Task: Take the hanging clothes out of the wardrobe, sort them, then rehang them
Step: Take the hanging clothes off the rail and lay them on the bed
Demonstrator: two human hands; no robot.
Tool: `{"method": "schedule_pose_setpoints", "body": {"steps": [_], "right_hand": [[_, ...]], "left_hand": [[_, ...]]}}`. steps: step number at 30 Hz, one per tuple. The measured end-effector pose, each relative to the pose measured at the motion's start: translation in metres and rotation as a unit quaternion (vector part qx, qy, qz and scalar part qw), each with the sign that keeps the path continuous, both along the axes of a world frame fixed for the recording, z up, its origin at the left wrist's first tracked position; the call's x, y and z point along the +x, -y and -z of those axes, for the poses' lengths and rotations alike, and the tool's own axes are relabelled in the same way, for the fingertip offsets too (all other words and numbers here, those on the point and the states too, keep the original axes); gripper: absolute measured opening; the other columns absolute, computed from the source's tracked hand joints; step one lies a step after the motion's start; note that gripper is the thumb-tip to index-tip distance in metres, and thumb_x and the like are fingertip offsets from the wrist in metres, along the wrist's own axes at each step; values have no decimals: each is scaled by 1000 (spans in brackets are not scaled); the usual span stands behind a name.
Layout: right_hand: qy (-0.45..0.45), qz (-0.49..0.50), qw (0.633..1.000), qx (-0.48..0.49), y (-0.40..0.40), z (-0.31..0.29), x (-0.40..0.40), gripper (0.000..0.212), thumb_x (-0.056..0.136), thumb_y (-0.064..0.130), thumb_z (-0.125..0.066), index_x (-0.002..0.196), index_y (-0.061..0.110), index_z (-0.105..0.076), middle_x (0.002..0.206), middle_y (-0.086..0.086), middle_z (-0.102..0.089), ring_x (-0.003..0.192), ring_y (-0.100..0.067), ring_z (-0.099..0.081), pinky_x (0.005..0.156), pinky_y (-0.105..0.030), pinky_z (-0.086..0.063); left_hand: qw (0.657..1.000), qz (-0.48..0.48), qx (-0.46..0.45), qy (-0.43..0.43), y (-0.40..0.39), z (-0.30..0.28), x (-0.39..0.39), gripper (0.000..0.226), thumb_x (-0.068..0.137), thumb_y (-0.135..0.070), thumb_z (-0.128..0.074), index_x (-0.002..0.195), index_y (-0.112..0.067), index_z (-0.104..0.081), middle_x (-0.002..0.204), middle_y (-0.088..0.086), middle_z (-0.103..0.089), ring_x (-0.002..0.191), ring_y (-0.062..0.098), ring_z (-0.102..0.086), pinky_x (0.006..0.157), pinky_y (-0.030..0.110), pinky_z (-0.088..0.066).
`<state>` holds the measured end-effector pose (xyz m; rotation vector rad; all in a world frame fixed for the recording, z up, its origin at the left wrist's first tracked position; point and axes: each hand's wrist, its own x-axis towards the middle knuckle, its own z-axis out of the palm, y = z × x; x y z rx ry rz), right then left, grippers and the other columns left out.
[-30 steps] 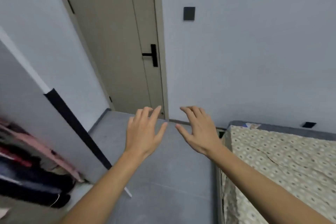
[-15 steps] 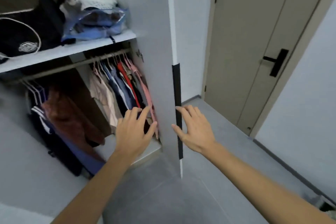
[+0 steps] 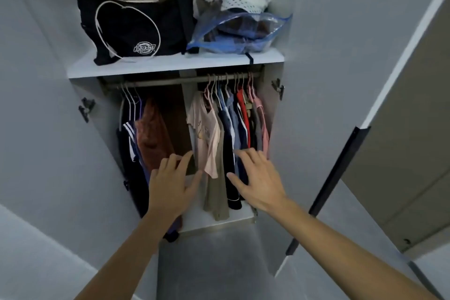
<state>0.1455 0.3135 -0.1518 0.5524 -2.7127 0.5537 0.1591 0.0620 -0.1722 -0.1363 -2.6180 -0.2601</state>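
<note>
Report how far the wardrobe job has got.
Done: the wardrobe doors stand open. In hand: left hand and right hand reach toward the hanging clothes, fingers spread, gripping nothing. Left: everything. Both groups hang on the rail, so removal, sorting and rehanging remain.
</note>
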Motion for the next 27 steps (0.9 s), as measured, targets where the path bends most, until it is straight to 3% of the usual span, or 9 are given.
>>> {"method": "schedule_pose_setpoints", "body": {"steps": [10,19,24,27], "right_hand": [[29,-6,999,13,91,17,-135,59,100,61,-43,147,26,-44,131,5,-50,120,-19,-48,91,-39,-49],[38,3,999,-3,110,35,-247,56,99,61,-43,137,21,-50,126,1,-53,118,-24,-52,94,-44,-51],[33,10,999,-15,109,46,-302,55,96,42,-63,143,17,-50,126,-3,-57,117,-28,-56,95,-41,-51],[35,22,999,-26,104,56,-326,54,95,38,-64,143,16,-51,126,-5,-59,117,-28,-57,96,-41,-51]], "left_hand": [[996,-16,51,65,86,25,-119,64,101,-60,-37,149,-21,-52,127,4,-61,113,27,-57,81,45,-52],[995,1,67,77,114,44,-203,63,104,-60,-34,149,-20,-52,124,2,-60,109,26,-58,82,47,-53],[996,8,54,68,104,42,-262,62,105,-60,-32,149,-20,-53,124,2,-62,107,26,-59,77,46,-54],[996,26,31,85,92,38,-304,64,104,-62,-31,148,-21,-53,125,5,-63,108,28,-59,79,46,-53]]}}
